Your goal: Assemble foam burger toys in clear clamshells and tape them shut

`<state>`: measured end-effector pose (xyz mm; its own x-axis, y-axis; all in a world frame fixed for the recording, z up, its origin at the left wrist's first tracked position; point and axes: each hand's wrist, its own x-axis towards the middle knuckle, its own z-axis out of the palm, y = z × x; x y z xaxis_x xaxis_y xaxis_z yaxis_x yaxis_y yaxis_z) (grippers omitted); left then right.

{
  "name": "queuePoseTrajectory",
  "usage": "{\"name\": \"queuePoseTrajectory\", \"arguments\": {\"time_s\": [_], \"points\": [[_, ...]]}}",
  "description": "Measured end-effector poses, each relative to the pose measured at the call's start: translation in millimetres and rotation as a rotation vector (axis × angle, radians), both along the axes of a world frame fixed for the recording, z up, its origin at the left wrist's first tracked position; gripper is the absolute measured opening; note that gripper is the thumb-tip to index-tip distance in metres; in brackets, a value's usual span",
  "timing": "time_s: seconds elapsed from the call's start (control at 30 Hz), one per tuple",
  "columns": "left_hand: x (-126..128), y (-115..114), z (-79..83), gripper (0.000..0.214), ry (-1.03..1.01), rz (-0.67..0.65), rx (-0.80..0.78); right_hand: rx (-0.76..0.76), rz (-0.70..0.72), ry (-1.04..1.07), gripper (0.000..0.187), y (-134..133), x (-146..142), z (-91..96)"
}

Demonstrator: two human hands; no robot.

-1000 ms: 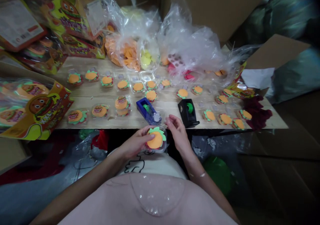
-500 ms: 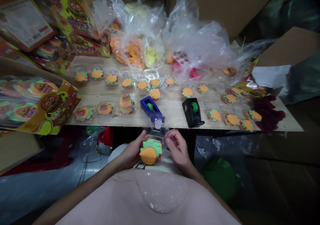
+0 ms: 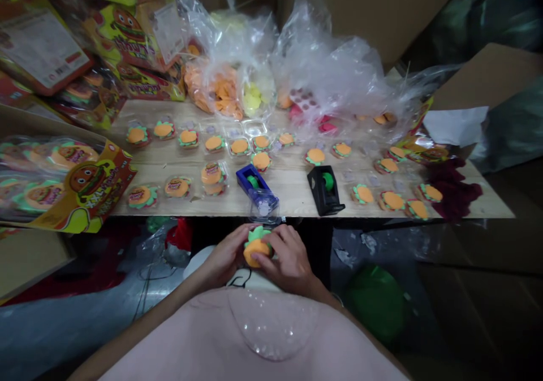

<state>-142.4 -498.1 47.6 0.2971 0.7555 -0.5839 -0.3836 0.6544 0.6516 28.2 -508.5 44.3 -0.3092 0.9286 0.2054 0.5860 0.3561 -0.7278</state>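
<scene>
In front of my body, just below the table's edge, I hold a gummy burger (image 3: 257, 251) with an orange bun and a green leaf layer. My left hand (image 3: 229, 252) is closed on its left side. The fingers and thumb of my right hand (image 3: 289, 258) wrap its right side, the thumb across the orange bun. A clear plastic clamshell (image 3: 263, 206) stands open behind the burger, its lid tilted up by the table edge. How much of the burger sits inside the clamshell's lower half is hidden by my hands.
Behind the lid are a blue tape dispenser (image 3: 257, 186) and a black tape dispenser (image 3: 326, 191). Rows of packed burgers (image 3: 180, 186) cover the wooden table (image 3: 288, 197). Plastic bags (image 3: 331, 70) of pieces stand at the back. A display box (image 3: 97, 186) is left, a dark red cloth (image 3: 453, 191) right.
My right hand has moved left from the clamshell's right edge onto the burger and closed round it. The burger has risen slightly and turned between my hands.
</scene>
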Motion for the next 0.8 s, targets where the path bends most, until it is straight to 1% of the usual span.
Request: {"name": "queuePoseTrajectory", "arguments": {"time_s": [0.07, 0.17, 0.23, 0.4, 0.47, 0.53, 0.6, 0.67, 0.73, 0.8], "points": [[2.4, 0.2, -0.4, 0.034, 0.008, 0.013, 0.008, -0.004, 0.059, -0.048, 0.017, 1.0, -0.5, -0.7], [3.9, -0.1, -1.0, 0.034, 0.027, 0.028, -0.004, 0.022, 0.041, -0.008, 0.017, 3.5, -0.8, -5.4], [3.9, -1.0, -1.8, 0.034, 0.034, 0.037, -0.006, 0.054, 0.027, -0.017, 0.018, 4.5, -0.5, -6.1], [5.1, -2.5, -4.2, 0.035, 0.038, 0.071, -0.009, 0.034, 0.049, -0.166, 0.017, 3.9, 0.8, 1.1], [6.5, -2.1, -3.7, 0.036, 0.033, 0.08, 0.001, 0.049, 0.09, -0.135, 0.015, 4.0, 0.9, 1.7], [8.0, -1.4, -2.0, 0.036, 0.034, 0.091, 0.011, 0.067, 0.09, -0.047, 0.016, 4.8, 0.6, -0.6], [9.1, -0.9, 0.2, 0.035, 0.035, 0.102, 0.003, 0.081, 0.029, 0.011, 0.016, 5.6, 0.0, -4.7], [9.6, -1.0, 2.1, 0.036, 0.021, 0.102, -0.013, 0.072, -0.039, 0.012, 0.015, 6.2, -0.1, -8.8], [9.5, -1.7, 2.8, 0.037, 0.001, 0.076, -0.008, 0.02, -0.091, 0.041, 0.015, 7.4, 1.1, -12.4], [9.1, -2.9, 1.8, 0.039, -0.005, 0.04, 0.028, -0.06, -0.194, 0.175, 0.024, 12.1, 3.8, -15.4]]}}
